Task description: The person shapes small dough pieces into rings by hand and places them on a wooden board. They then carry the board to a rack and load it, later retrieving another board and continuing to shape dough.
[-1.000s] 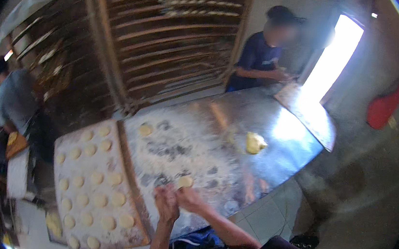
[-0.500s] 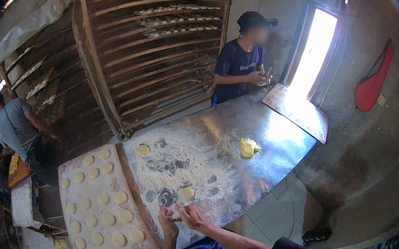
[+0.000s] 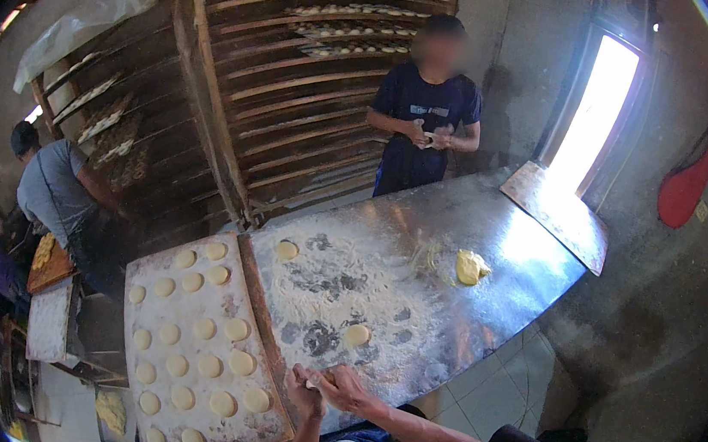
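Note:
Over the near edge of the floured metal table (image 3: 436, 342), my two hands meet at chest height. My left hand (image 3: 304, 393) is closed at one side of a small pale piece of dough (image 3: 317, 378), and my right hand (image 3: 346, 391) grips it from the other side. Fingers cover most of that piece. Just beyond them a round dough disc (image 3: 357, 334) lies on the flour, with another disc (image 3: 286, 250) farther off at the left. A yellow dough lump (image 3: 471, 268) rests on the bare metal to the right.
To my left, a floured board (image 3: 131, 370) carries several dough discs in rows. Across the table stands a co-worker (image 3: 426, 108), hands together at the waist. Behind is a wooden rack (image 3: 235, 122) with loaded trays. Another board (image 3: 562, 210) lies at the far right; another person (image 3: 64, 190) bends at far left.
My view has swung slightly, so the scene sits farther right and the board higher. The co-worker has stepped left and turned toward the table. My hands stay together on the dough.

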Motion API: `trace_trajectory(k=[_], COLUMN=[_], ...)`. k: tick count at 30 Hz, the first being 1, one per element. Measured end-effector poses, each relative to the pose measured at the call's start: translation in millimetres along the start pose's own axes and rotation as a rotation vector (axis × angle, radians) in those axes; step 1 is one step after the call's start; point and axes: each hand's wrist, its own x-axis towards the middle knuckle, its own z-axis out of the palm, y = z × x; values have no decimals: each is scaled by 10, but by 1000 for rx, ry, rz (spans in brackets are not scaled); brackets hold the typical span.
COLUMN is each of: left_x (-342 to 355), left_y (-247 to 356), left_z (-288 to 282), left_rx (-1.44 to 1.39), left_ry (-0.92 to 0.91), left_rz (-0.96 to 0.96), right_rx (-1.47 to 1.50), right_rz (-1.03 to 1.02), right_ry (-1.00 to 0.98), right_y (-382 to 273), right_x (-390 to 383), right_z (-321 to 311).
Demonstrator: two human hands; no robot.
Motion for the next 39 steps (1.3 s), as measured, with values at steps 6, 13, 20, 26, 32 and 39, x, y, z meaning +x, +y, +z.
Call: trace_trajectory(k=[6, 13, 20, 26, 32, 39], left_x=[-91, -134, -403, -784, -1183, -1038], left_y=[165, 314, 413, 600, 990, 1474], left_z=[-30, -127, -240, -625, -679, -793], left_rx=[1139, 1419, 306, 279, 747, 1543], left_ry=[54, -70, 131, 247, 459, 669], left_rz=[262, 595, 212, 266, 245, 159], right_rx=[-22, 6, 234, 139, 289, -316], right_rz=[36, -128, -207, -433, -410, -90], right_ry=[-131, -56, -210, -346, -497, -425], right_y=[-96, 261, 229, -90, -269, -478], right_x=[20, 30, -32, -139, -153, -44], right_z=[29, 276, 498, 715, 1050, 1146])
